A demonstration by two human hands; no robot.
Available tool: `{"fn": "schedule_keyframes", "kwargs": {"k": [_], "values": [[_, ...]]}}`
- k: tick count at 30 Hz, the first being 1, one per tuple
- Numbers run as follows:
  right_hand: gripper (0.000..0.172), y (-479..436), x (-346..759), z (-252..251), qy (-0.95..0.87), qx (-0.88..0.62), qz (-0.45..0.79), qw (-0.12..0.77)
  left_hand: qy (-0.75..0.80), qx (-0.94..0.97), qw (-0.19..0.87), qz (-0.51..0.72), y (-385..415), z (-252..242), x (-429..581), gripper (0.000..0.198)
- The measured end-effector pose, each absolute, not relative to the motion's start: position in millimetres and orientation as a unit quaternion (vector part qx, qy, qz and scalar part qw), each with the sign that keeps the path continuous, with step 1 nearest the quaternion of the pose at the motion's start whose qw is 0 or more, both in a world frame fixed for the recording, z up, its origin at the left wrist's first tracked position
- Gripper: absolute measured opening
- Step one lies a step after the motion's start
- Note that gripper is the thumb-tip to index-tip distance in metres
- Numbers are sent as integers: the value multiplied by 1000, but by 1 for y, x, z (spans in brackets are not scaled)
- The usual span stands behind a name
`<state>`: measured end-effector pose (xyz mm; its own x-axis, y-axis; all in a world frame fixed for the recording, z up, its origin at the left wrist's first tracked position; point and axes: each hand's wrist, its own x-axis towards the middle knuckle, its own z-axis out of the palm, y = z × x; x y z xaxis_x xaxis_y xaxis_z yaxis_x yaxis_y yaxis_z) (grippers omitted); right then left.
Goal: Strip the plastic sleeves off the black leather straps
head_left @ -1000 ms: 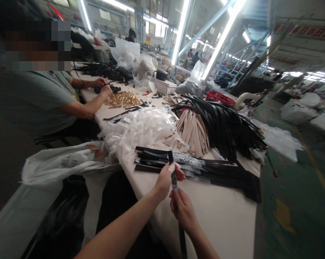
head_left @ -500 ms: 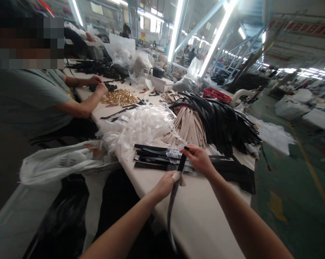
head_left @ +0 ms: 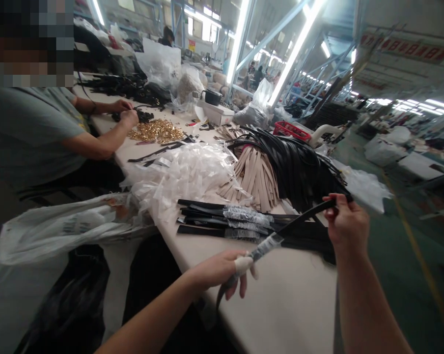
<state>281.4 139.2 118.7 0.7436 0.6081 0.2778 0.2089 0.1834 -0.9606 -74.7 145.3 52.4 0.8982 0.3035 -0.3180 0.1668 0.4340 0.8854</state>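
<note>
Being gripped closed by the left hand (head_left: 222, 273) and right hand (head_left: 343, 226), a black strap (head_left: 303, 221) is sleeved in film; wrapped straps (head_left: 222, 219) are laid out, and a strap heap (head_left: 291, 167) is left.

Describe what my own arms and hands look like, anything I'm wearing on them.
The left forearm and right forearm are bare, with no sleeves in view. The left hand has a white wrap around one finger. The right hand shows no wrap, glove or other covering.
</note>
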Motion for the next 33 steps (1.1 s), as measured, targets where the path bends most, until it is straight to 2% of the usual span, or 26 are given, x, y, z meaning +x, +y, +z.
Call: {"fn": "schedule_keyframes", "kwargs": {"k": [2, 5, 9, 12, 16, 18, 22, 28, 33], "values": [[35, 120, 311, 117, -293, -620, 162, 710, 251, 581, 772, 56, 147, 63, -91, 37], [39, 88, 339, 107, -270, -655, 196, 677, 300, 692, 645, 125, 159, 77, -111, 28], [45, 62, 354, 84, -252, -711, 176, 633, 320, 769, 523, 180, 188, 84, -110, 19], [48, 59, 361, 66, -255, -748, 142, 596, 364, 807, 414, 212, 213, 72, -94, 18], [60, 74, 359, 47, -300, -802, 29, 516, 392, 868, 205, 226, 220, 32, -63, 47], [60, 94, 347, 40, -360, -810, -6, 463, 379, 886, 134, 232, 209, 8, -47, 60], [27, 161, 297, 31, -561, -749, 71, 346, 360, 897, 108, 231, 182, -31, -27, 73], [33, 267, 214, 19, -766, -594, 107, 219, 372, 876, 150, 267, 176, -44, -32, 77], [11, 295, 193, 31, -809, -552, 96, 176, 375, 845, 189, 331, 179, -45, -40, 72]]}}
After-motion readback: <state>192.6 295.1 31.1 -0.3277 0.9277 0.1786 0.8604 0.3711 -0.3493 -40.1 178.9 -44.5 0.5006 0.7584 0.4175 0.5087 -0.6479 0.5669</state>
